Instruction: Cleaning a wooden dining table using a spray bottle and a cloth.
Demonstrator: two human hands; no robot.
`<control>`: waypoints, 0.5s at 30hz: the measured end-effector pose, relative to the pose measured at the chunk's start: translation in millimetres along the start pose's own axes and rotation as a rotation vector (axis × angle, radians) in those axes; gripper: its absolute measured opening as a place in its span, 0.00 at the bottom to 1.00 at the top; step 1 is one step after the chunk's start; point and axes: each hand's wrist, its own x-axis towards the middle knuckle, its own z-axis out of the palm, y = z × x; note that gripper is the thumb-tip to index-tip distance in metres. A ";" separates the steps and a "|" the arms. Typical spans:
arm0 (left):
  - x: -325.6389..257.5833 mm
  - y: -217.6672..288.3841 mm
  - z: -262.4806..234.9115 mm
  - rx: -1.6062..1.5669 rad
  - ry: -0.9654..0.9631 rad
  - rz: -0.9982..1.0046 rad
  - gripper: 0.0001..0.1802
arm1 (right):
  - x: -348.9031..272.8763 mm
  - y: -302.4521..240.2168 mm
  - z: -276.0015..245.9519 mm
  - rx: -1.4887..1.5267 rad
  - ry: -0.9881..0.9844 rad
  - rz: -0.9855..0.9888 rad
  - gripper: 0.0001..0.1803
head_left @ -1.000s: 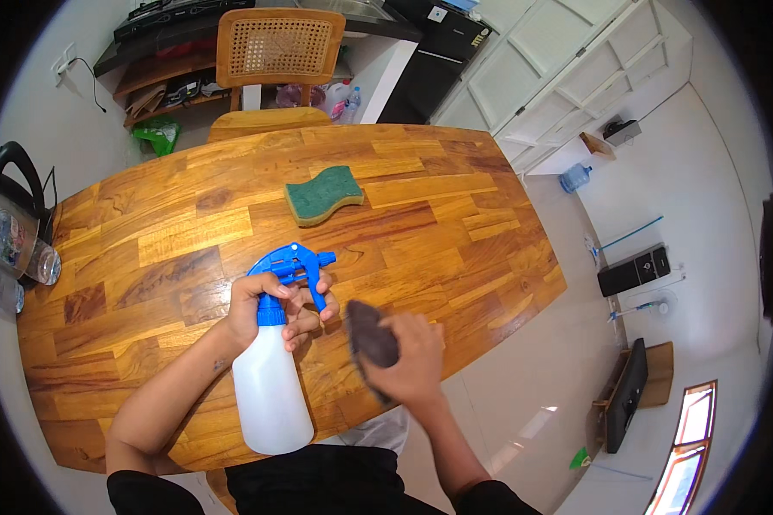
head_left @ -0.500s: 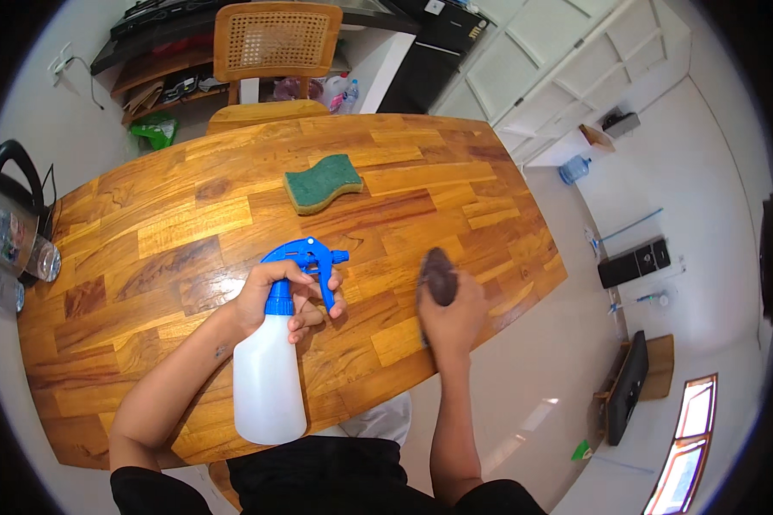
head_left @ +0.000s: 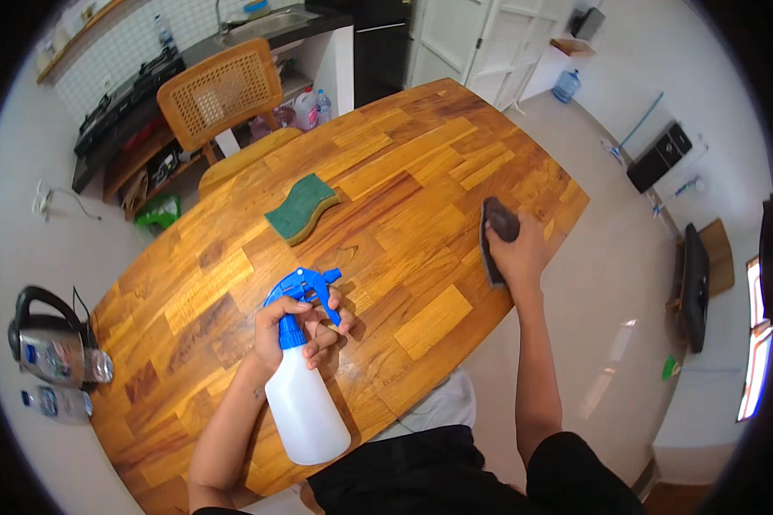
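My left hand [head_left: 276,333] is wrapped round the neck of a white spray bottle [head_left: 307,408] with a blue trigger head. Its fingers lie at the trigger, and the nozzle points right. Near the table's right edge, my right hand [head_left: 524,251] grips a dark scrubber [head_left: 492,251] with a rounded knob and a flat grey pad. The pad is on or close to the tabletop, tilted on its side; exact contact is hard to tell. Beyond the bottle, a green-topped yellow sponge [head_left: 302,206] lies on the wooden table [head_left: 438,318], apart from both hands.
An electric kettle [head_left: 45,339] and clear plastic bottles [head_left: 64,403] stand at the left. Across the table is a cane-backed chair [head_left: 221,93], with a kitchen counter [head_left: 292,30] behind it. A water jug [head_left: 567,86] stands on the floor at the far right.
My right hand has moved the scrubber rightward toward the table's right edge. The head view has turned, so the table appears rotated. My left hand still holds the spray bottle.
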 end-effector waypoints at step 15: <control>3.9 -6.3 8.9 0.094 0.121 -0.015 0.23 | -116.5 -58.0 -18.2 0.287 -0.262 -0.463 0.22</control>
